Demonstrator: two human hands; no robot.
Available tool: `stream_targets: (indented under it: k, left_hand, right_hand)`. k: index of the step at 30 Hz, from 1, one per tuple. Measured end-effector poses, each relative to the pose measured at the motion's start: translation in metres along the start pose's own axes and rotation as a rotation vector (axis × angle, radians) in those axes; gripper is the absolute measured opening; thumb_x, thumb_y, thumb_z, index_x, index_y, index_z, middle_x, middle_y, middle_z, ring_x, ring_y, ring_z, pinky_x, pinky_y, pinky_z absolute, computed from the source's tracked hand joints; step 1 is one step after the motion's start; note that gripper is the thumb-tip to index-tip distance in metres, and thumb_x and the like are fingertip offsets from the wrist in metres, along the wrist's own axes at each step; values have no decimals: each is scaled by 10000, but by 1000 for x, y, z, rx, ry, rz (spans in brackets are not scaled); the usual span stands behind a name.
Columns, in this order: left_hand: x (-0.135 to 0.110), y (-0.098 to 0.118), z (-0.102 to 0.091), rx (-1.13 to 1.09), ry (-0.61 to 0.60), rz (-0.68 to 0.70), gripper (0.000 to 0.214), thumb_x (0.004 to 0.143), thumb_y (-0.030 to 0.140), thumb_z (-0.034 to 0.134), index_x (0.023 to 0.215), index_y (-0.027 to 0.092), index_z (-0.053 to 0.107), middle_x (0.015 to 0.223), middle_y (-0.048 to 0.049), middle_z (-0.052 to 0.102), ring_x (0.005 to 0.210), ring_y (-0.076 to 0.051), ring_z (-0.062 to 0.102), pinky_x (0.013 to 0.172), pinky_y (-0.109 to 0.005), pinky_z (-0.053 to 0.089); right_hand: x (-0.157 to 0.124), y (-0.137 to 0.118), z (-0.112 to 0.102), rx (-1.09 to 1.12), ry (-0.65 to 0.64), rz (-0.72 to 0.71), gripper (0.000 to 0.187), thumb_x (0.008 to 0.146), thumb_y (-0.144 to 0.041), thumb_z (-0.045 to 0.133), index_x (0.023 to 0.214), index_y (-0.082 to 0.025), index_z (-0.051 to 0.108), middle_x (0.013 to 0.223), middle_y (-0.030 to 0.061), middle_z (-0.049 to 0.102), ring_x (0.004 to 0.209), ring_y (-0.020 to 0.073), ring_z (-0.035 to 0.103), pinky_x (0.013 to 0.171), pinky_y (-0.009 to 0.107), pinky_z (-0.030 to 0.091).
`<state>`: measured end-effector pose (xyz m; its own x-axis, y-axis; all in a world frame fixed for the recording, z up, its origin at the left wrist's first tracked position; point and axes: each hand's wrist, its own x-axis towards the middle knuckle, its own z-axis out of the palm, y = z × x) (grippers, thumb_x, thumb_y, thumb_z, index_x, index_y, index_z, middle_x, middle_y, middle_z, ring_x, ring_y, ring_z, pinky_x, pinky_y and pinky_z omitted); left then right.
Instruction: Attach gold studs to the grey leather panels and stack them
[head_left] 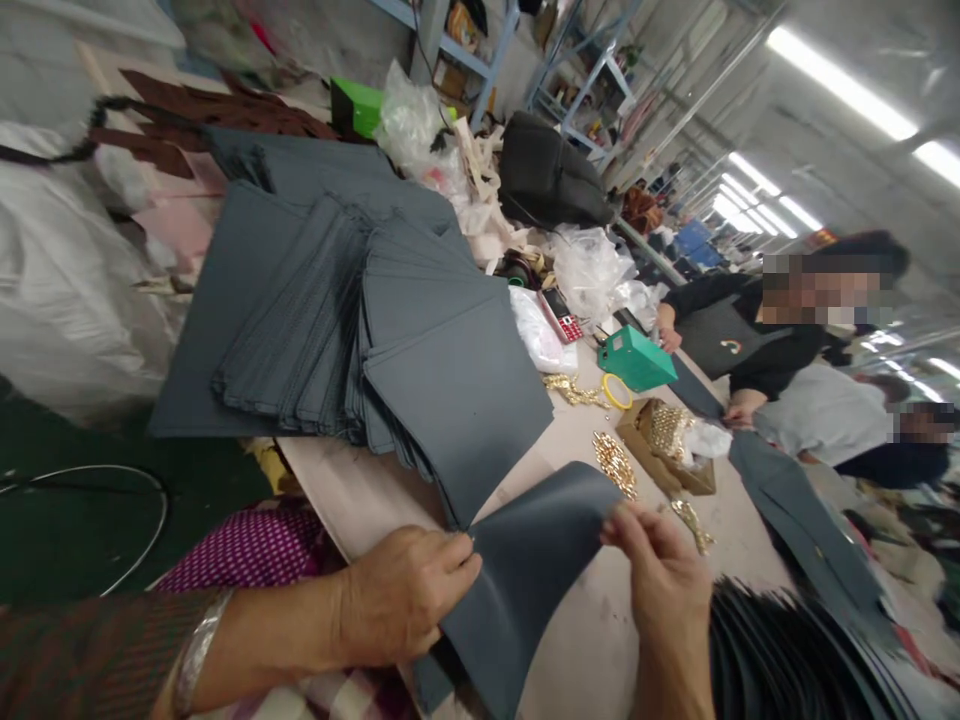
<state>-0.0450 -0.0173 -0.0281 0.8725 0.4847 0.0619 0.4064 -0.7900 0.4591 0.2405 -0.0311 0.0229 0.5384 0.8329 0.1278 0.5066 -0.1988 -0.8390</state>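
Note:
A dark grey sheet that looks like leather (525,570) curves between my two hands at the table's near edge. My left hand (409,595) pinches it near its left upper corner, close to the lowest panel of the pile. At the right upper corner, my right hand (664,575) grips the same sheet between thumb and fingers. Beyond my left hand lies a fanned pile of similar grey panels (457,370). Gold metal pieces (615,465) lie in a small heap just past my right hand.
On the pale table (352,500) stand a cardboard box (660,450) of gold chain, a green box (637,358), a yellow ring (617,391) and a red calculator (561,316). Dark strips (795,660) stack at the right. A co-worker (772,320) handles grey material across the table.

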Motion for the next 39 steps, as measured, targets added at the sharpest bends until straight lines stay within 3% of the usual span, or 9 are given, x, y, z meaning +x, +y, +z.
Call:
stream_targets:
  k: [4,7,10,17,24,31,36,39]
  left_hand:
    - [1,0,1,44,42,27,454,748,195,605,1192,160,520,1023,-55,615,837,-253,626,662,-383,555]
    - [0,0,3,86,82,40,366,759,218,619,1111,151,551,969,-48,621,777,-244,618,612,-379,536]
    - [-1,0,4,103,119,60,309,781,255,632,1061,144,565,955,-46,626,756,-233,614,589,-378,527]
    - [-2,-1,4,92,108,73,279,828,284,600,1060,130,575,952,-61,632,752,-235,613,590,-385,514]
    - [-2,-2,3,62,103,81,205,862,248,549,1034,142,581,920,-64,628,715,-227,596,580,-376,492]
    - [-2,-3,-2,-22,39,77,242,871,189,492,1095,147,571,975,-71,633,782,-247,626,630,-386,530]
    - [-3,-1,-1,-134,54,-8,449,671,19,470,1074,167,601,1014,-80,623,856,-252,634,740,-385,555]
    - [-3,-3,9,-163,142,-38,553,657,3,452,1154,195,602,1043,-77,618,890,-238,642,785,-362,558]
  right_hand:
    - [-52,-27,51,-27,-512,20,248,851,-407,626,810,-172,693,683,6,654,629,150,605,602,239,473]
    - [-65,-35,74,-147,-659,-40,212,883,-317,567,772,-185,691,718,6,674,677,150,605,640,236,439]
    - [-63,-41,78,-234,-719,-63,195,881,-257,542,781,-195,698,767,3,704,735,154,633,694,233,436]
    - [-57,-56,83,-357,-735,1,192,829,-238,552,724,-188,704,686,-1,694,649,152,616,621,236,426]
    - [-47,-42,90,-302,-737,203,153,768,-285,614,692,-170,681,563,-4,646,507,133,566,494,223,408]
    - [-34,-41,93,-343,-791,325,81,708,-210,668,647,-167,636,472,-32,589,444,105,526,450,191,358]
    - [-41,-48,97,-333,-675,279,40,684,-175,696,675,-164,659,538,-42,604,502,101,540,476,187,361]
    - [-50,-61,87,-259,-553,184,37,725,-187,686,757,-171,695,628,-32,649,578,114,577,538,198,414]
